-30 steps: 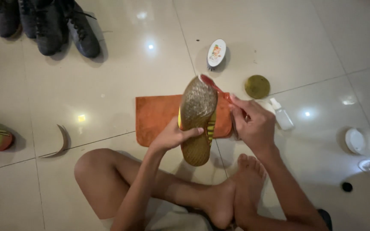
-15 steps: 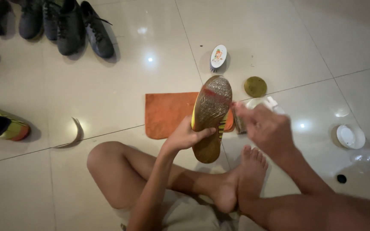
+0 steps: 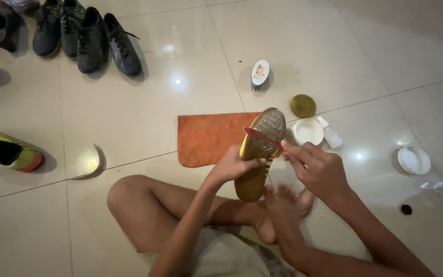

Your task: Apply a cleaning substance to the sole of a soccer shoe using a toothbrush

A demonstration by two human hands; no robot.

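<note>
one head-worn view looks steeply down, close over the tiled floor [image 3: 334, 51].

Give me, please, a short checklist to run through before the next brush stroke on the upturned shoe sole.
1. Shoe held firm: ok; the left hand wraps its side, sole facing up.
2. Brush in hand: ok; the right hand has a grip on the red toothbrush, whose head lies across the sole.
3. Cloth under the work: ok; the orange cloth lies on the floor beneath the shoe's toe end.
4. Open white tub within reach: ok; it stands just right of the shoe, by the small white bottle.
5. Bristles loaded with cleaner: cannot tell.
6. Sole clean: cannot tell; the tread looks speckled in dim light.
</note>
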